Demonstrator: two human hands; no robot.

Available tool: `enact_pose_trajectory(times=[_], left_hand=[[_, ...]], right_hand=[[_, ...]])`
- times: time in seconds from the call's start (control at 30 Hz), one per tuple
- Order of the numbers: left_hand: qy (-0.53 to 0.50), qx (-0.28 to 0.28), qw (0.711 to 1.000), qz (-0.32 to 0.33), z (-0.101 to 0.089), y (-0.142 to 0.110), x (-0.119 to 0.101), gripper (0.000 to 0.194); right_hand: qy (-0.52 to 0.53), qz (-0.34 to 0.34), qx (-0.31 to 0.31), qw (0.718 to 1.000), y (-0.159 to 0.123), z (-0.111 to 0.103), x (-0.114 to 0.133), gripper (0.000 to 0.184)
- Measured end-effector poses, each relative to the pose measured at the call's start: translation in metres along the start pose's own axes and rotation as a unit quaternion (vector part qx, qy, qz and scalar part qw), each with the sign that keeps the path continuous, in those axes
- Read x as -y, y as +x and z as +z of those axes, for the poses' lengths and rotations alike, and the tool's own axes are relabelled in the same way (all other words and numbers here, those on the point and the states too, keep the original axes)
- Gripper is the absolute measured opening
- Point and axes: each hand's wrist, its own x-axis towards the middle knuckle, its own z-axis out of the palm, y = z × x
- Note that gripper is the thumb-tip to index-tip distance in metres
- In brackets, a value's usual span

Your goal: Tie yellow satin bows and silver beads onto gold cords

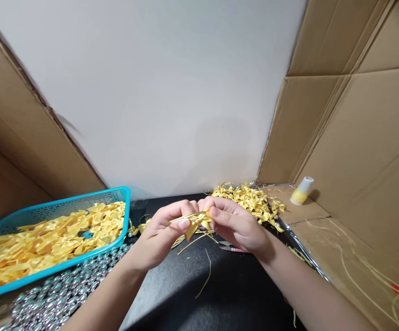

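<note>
so the little yellow bow (199,223) is up in the air between the two hands, above the black tabletop (175,289), and it's closer to the right hand (237,225), whose thumb and fingers are pinched on its knot end. the left hand (161,230) is closed too, thumb and finger pinching the shiny gold cord (182,218) just beside the bow. that cord runs pretty much sideways from one grip to the other, rising a bit toward the right, and the bow's tails point down toward the person. can't really tell how the cord is attached, fingers are in the way.

on the tabletop under the hands there's a loose thin strand (209,271), and off to the left a mass of silvery beads (68,280) right along the near side of the blue basket (128,220). the basket has loads of yellow bows (57,239) in it, heaped loosely. small snips (228,248) lie below the right hand. past the hands is a pile of bows with gold ties (251,200), then a spool of yellow thread (301,195) upright on cardboard (320,225).
</note>
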Motion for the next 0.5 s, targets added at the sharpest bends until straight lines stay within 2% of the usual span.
enact_pose_trajectory(times=[0.03,0.1,0.17,0.2,0.27,0.37,0.5], left_hand=[[0.024,-0.004,1.000,0.009,-0.001,0.000,0.000,0.039],[0.092,-0.016,0.995,0.034,-0.001,0.001,-0.002,0.036],[0.168,-0.026,0.984,0.061,-0.002,0.001,-0.004,0.032],[0.205,-0.030,0.976,0.072,-0.002,0.002,-0.006,0.029],[0.279,-0.037,0.955,0.094,-0.002,0.003,-0.009,0.024],[0.394,-0.029,0.909,0.132,-0.002,0.004,-0.012,0.020],[0.500,-0.001,0.849,0.169,-0.001,0.004,-0.012,0.014]], right_hand=[[-0.050,-0.004,-0.018,0.999,0.000,-0.001,0.002,0.027],[-0.184,-0.027,-0.108,0.977,-0.003,-0.002,0.009,0.016],[-0.310,-0.067,-0.192,0.929,-0.006,-0.002,0.018,0.004],[-0.359,-0.086,-0.208,0.906,-0.007,-0.001,0.023,0.005],[-0.438,-0.098,-0.188,0.874,-0.009,0.002,0.031,0.007],[-0.526,-0.081,-0.138,0.835,-0.009,0.004,0.034,0.005],[-0.587,-0.056,-0.071,0.805,-0.006,0.001,0.030,0.013]])
